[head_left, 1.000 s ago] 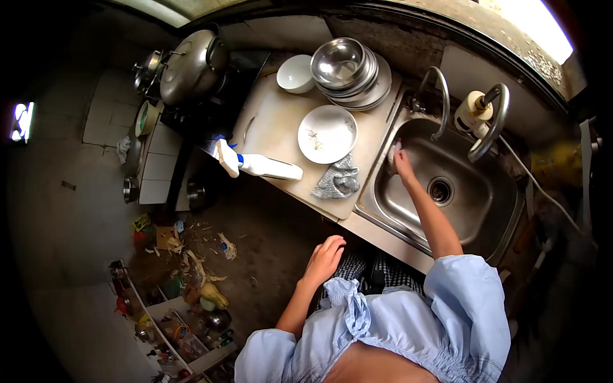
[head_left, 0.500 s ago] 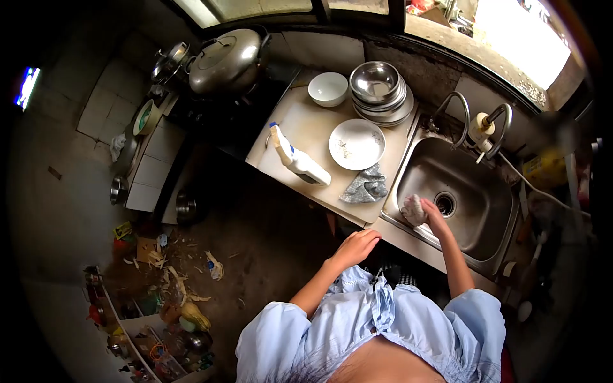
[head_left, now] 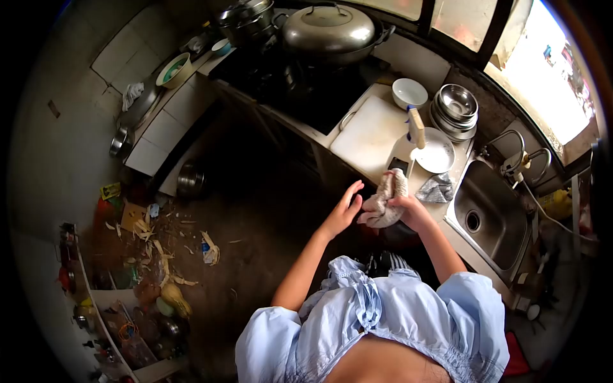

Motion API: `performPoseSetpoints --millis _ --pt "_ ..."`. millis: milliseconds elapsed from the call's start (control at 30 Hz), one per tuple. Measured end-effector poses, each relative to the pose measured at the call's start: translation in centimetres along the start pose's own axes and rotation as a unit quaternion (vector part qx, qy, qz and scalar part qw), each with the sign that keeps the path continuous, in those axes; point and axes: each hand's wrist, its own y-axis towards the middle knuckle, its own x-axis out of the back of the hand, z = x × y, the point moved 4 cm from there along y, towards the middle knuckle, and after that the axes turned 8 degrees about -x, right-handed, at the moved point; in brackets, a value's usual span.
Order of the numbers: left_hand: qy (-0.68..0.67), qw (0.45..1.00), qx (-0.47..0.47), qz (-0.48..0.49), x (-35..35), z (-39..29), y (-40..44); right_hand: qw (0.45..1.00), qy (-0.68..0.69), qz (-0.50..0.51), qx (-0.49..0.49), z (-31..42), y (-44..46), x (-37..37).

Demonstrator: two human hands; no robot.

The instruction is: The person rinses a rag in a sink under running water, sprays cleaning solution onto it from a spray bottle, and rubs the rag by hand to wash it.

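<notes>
A crumpled whitish cloth (head_left: 386, 203) hangs from my right hand (head_left: 414, 212), whose fingers are closed on it in front of the counter edge. My left hand (head_left: 341, 214) is just left of the cloth, fingers apart, holding nothing. Behind the cloth, a white spray bottle (head_left: 403, 153) with a cream and blue trigger head stands on the counter, its lower part partly covered. Right of the bottle is a white plate (head_left: 437, 152) with small bits on it. A grey crumpled rag (head_left: 437, 188) lies between the plate and the sink (head_left: 495, 210).
A white cutting board (head_left: 364, 137), a white bowl (head_left: 409, 93) and stacked metal bowls (head_left: 457, 105) occupy the counter. Farther left, a large lidded wok (head_left: 329, 35) sits on the black stove (head_left: 290, 83). Husks and scraps (head_left: 163, 255) litter the floor at left.
My right hand has carried the cloth out of the sink, leftward to the counter's front. My left hand has lifted off the counter edge and opened. The view has turned left.
</notes>
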Motion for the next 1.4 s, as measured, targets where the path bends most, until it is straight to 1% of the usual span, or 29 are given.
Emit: performPoseSetpoints --millis 33,100,133,167,233,300,367,400,433,567,633,667,700,733,767,867,900,933,967,1000,1033,1100,1167,1200,1233,1300,1333,1367,1400 --pt "-0.082 0.996 0.024 0.0 1.8 -0.4 -0.1 0.998 -0.014 0.039 -0.043 -0.6 1.9 -1.5" --pt "-0.264 0.96 0.08 0.055 4.7 -1.5 -0.2 0.99 -0.013 0.136 -0.031 0.4 4.0 -7.4" --pt "-0.275 0.954 0.119 0.007 6.5 -2.2 -0.9 0.989 -0.056 0.122 -0.064 -0.7 5.8 -7.1" --pt "-0.209 0.974 0.081 -0.028 8.3 -2.4 -0.9 0.987 -0.075 0.131 -0.055 -0.4 6.6 -8.7" --pt "-0.192 0.975 0.055 -0.093 11.6 -3.8 -1.1 0.982 -0.095 0.163 -0.007 0.5 8.4 -11.3" --pt "-0.096 0.985 -0.019 -0.144 15.3 -5.4 -0.9 0.98 -0.081 0.184 -0.002 0.5 11.0 -12.5" --pt "-0.037 0.988 -0.031 -0.149 18.0 -7.3 -0.2 0.98 -0.017 0.186 -0.07 0.8 12.7 -12.5" --pt "0.024 0.988 -0.042 -0.145 18.8 -8.7 0.8 0.975 -0.025 0.211 -0.064 0.9 14.0 -12.9" --pt "0.087 0.986 -0.048 -0.136 20.3 -9.3 2.1 0.978 -0.013 0.201 -0.049 1.0 16.3 -13.5" --pt "0.159 0.979 -0.058 -0.117 22.4 -10.7 5.2 0.985 -0.053 0.158 -0.043 1.3 20.5 -14.3" --pt "0.199 0.976 -0.024 -0.083 24.9 -11.7 7.6 0.986 -0.071 0.153 0.002 2.0 24.9 -15.5" --pt "0.162 0.983 0.008 -0.085 26.5 -11.4 8.5 0.988 -0.059 0.142 -0.009 2.4 26.8 -15.9" --pt "0.163 0.983 -0.006 -0.086 26.2 -11.1 8.5 0.99 -0.061 0.128 -0.022 1.9 26.6 -15.1" --pt "0.162 0.983 0.004 -0.087 27.7 -11.2 9.0 0.994 -0.061 0.087 0.031 1.5 28.5 -14.6" --pt "0.155 0.984 0.013 -0.091 29.2 -11.1 9.6 0.996 -0.043 0.073 -0.019 2.3 29.2 -14.9" --pt "0.158 0.981 0.035 -0.104 33.0 -10.5 10.7 0.993 -0.075 0.089 0.019 2.2 32.8 -13.2" --pt "0.147 0.981 0.053 -0.113 33.9 -10.1 10.8 0.991 -0.072 0.109 -0.006 2.4 33.3 -13.1" --pt "0.159 0.979 0.025 -0.122 35.1 -9.4 11.0 0.987 -0.119 0.102 -0.037 3.2 33.6 -13.1" --pt "0.14 0.982 0.034 -0.126 35.7 -9.0 11.1 0.98 -0.164 0.091 -0.067 3.7 33.6 -13.3" --pt "0.137 0.983 0.044 -0.117 35.4 -9.0 10.9 0.983 -0.148 0.086 -0.06 3.5 33.5 -13.4" --pt "0.132 0.983 0.047 -0.122 36.3 -8.6 11.3 0.972 -0.225 0.06 -0.012 3.4 34.4 -13.1" --pt "0.132 0.983 0.062 -0.115 37.2 -8.3 11.8 0.969 -0.244 0.044 -0.018 2.9 35.4 -13.0" --pt "0.108 0.988 0.037 -0.106 38.3 -7.0 12.0 0.961 -0.276 0.015 0.024 3.4 35.6 -13.3" --pt "0.097 0.99 0.017 -0.097 38.7 -7.0 12.4 0.943 -0.328 -0.017 0.061 3.8 35.7 -12.8" --pt "0.07 0.994 0.04 -0.076 39.3 -6.9 12.8 0.92 -0.377 -0.05 0.096 3.8 35.9 -12.6" --pt "0.035 0.998 0.02 -0.041 40.4 -7.5 13.8 0.915 -0.371 -0.119 0.105 5.5 34.7 -14.5" --pt "0.043 0.998 0.016 -0.033 40.8 -7.4 13.7 0.919 -0.368 -0.128 0.067 5.7 34.5 -15.0" --pt "0.042 0.999 0.011 -0.03 41.1 -7.5 13.9 0.913 -0.364 -0.115 0.146 4.2 35.5 -12.6" --pt "0.004 1.0 0.0 -0.014 41.7 -7.5 14.7 0.949 -0.281 -0.076 0.122 4.3 36.1 -12.7"
